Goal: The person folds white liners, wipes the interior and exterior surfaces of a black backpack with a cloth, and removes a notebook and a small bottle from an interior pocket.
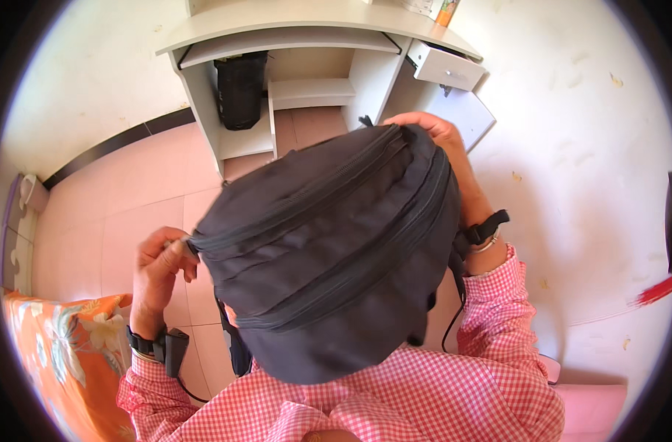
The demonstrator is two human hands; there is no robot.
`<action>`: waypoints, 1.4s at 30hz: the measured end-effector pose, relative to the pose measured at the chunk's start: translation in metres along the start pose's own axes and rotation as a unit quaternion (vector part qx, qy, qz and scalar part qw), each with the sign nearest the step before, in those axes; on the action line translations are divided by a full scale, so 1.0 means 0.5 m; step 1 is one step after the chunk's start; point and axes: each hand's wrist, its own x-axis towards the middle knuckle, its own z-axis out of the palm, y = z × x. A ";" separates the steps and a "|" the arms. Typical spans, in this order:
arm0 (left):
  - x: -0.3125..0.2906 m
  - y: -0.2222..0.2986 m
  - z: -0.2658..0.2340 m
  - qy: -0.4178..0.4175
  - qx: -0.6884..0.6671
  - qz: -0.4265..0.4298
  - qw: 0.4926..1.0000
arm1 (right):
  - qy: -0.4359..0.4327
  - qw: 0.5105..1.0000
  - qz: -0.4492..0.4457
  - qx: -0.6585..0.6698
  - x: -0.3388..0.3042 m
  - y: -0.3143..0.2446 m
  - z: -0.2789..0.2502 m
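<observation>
A black backpack (329,250) is held up in front of my chest, tilted, with two long curved zippers running across it. At its left edge my left hand (161,265) is closed, thumb and fingers pinching the backpack's corner by a zipper end; the exact bit between the fingertips is too small to tell. My right hand (432,129) grips the far right edge, its fingers partly hidden behind the fabric. Black straps hang below the bag on both sides.
Ahead stands a white desk (292,37) with a black case (240,92) on its lower shelf. Its drawer (448,68) and cabinet door (469,121) hang open. An orange floral cloth (71,353) lies at lower left, a pink seat (590,409) at lower right. A wall rises on the right.
</observation>
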 end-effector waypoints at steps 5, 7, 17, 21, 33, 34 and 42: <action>0.036 0.081 -0.027 0.103 0.023 0.088 0.990 | 0.011 0.990 -0.133 -0.048 0.000 -0.142 0.063; 0.059 0.075 -0.014 0.148 0.078 0.139 0.976 | 0.029 0.973 -0.183 -0.139 -0.034 -0.201 0.100; 0.119 0.083 -0.112 -0.010 0.277 0.004 0.961 | -0.180 0.927 -0.205 -0.257 -0.090 -0.054 0.177; 0.014 0.281 0.075 -0.120 0.387 0.181 0.896 | -0.210 0.930 -0.148 -0.264 -0.102 -0.065 0.191; -0.059 0.216 0.180 -0.143 0.552 0.350 0.743 | -0.205 0.948 -0.032 -0.242 -0.166 0.031 0.069; -0.060 0.222 0.188 -0.148 0.554 0.347 0.741 | -0.230 0.942 -0.026 -0.244 -0.164 0.037 0.075; -0.067 0.227 0.197 -0.136 0.568 0.379 0.718 | -0.282 0.929 -0.082 -0.226 -0.162 0.031 0.110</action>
